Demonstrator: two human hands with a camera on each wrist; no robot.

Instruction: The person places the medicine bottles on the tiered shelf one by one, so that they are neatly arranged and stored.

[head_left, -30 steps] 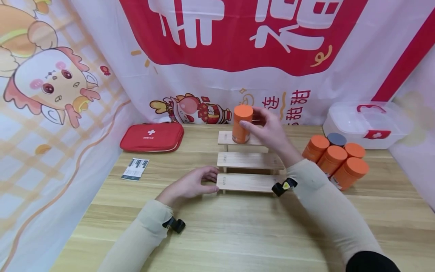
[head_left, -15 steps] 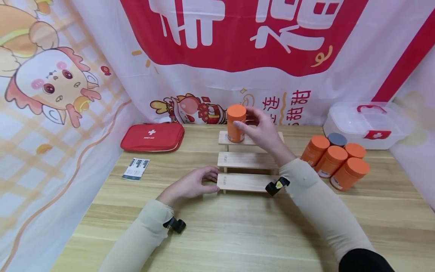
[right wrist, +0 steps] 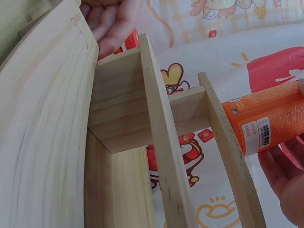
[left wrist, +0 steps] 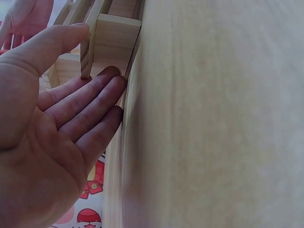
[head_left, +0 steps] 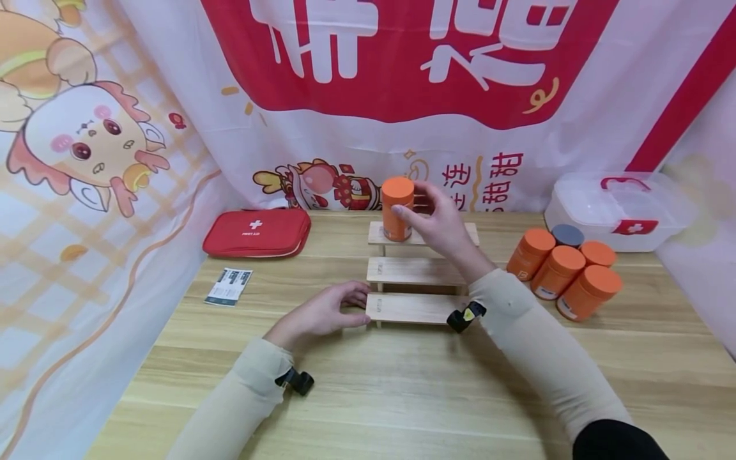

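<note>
On the top step of a three-step wooden stand [head_left: 416, 308], near its left end, an orange bottle [head_left: 397, 207] stands upright. My right hand [head_left: 439, 223] grips it from the right, thumb in front and fingers behind. The right wrist view shows the base of the orange bottle [right wrist: 266, 121], with a white barcode label, right at the top board. My left hand [head_left: 330, 310] is at the left end of the lowest step. In the left wrist view my left hand [left wrist: 57, 104] has nearly straight fingers, its thumb tip and index fingertip at the board's edges.
Several orange bottles [head_left: 589, 291] and a grey-lidded one [head_left: 568, 236] stand grouped right of the stand. Behind them is a clear first-aid box [head_left: 621, 211]. A red first-aid pouch [head_left: 255, 233] and a printed card [head_left: 229, 286] lie at left. A printed cloth [head_left: 345, 140] hangs behind.
My right hand has moved the orange bottle left along the top step, and has barely moved over the last half second. The left hand has stayed at the lowest step.
</note>
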